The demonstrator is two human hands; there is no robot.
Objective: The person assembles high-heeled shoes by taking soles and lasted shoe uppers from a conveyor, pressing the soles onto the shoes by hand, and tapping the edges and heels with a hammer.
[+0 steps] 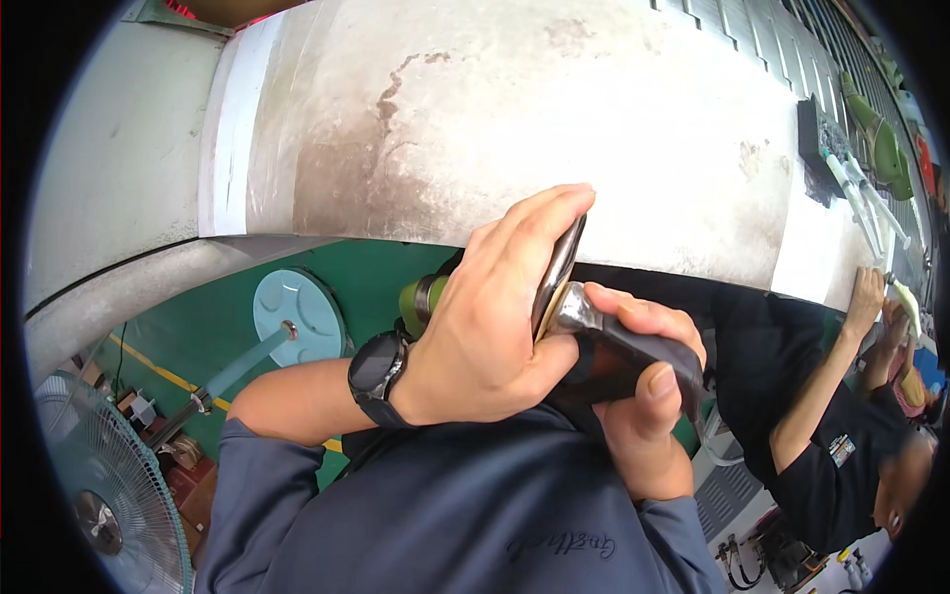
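Note:
My left hand (495, 317), with a black watch on its wrist, is closed round a dark, glossy, curved piece (560, 265) with a thin tan edge. The piece is tilted up between thumb and fingers, just in front of the bench edge. My right hand (643, 431) grips a black piece (645, 345) that ends in a shiny silvery tip by my left thumb. The two pieces meet between my hands; whether they are joined, I cannot tell. Neither shows its kind clearly.
A stained pale bench top (396, 158) stretches ahead. At right, a person in black (831, 445) works near several syringes (859, 203) and a green curved item (879, 139). A fan (109, 505) and a pale blue round stand base (297, 317) stand left.

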